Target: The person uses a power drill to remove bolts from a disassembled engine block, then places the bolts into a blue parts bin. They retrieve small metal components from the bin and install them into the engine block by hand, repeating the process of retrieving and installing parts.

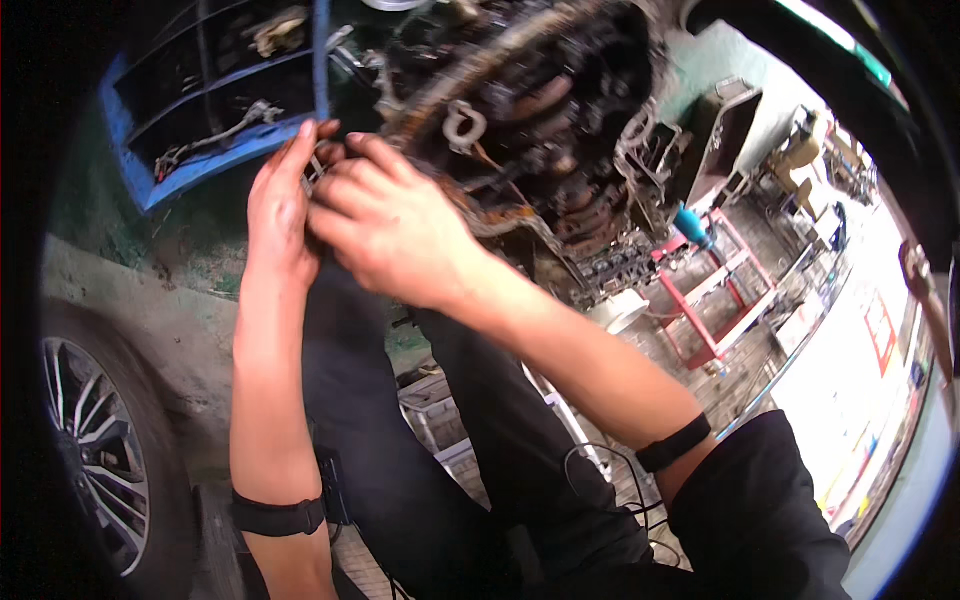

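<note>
A dirty, oily engine with a timing chain fills the upper middle. My left hand and my right hand meet at its left edge. Both sets of fingers pinch a small metal part there. The part is mostly hidden by my fingers, so I cannot tell its shape. Each wrist wears a black band. My legs in dark trousers lie below the hands.
A blue shelf rack with tools stands at the upper left. A car wheel is at the lower left. A red metal stand and a blue-handled tool sit right of the engine.
</note>
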A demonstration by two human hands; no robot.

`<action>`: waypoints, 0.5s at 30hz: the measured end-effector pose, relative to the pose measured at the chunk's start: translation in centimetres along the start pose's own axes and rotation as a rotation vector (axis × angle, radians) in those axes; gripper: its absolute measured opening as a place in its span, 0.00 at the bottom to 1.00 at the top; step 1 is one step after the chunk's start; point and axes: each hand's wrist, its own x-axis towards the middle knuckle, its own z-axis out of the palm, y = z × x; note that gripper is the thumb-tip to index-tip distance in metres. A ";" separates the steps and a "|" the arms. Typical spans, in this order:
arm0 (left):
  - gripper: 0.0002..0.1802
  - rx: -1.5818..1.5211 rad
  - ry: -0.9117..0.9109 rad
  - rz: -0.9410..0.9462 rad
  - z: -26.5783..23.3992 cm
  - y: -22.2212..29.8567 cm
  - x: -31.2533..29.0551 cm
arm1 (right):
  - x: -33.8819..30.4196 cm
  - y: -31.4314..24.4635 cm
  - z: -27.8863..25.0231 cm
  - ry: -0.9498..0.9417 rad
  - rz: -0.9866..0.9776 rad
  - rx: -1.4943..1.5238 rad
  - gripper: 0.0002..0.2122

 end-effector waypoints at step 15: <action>0.17 0.692 0.225 -0.079 0.3 -7.1 -9.1 | -21.6 7.0 -3.5 0.510 0.919 -0.124 0.23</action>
